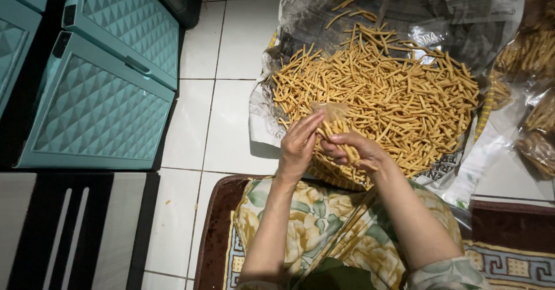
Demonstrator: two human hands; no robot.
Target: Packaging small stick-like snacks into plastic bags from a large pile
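Both hands are meeting just in front of the heap: the left hand (298, 145) is pinching the mouth of a small clear bag (330, 112), while the right hand (354, 150) is gripping a bundle of snack sticks (338, 137), their long axis slanting up toward the bag. How far the bag is gaping is hard to tell. Just beyond both hands, the stick pile (393, 93) is lying on newspaper (324, 6), nearer the right hand.
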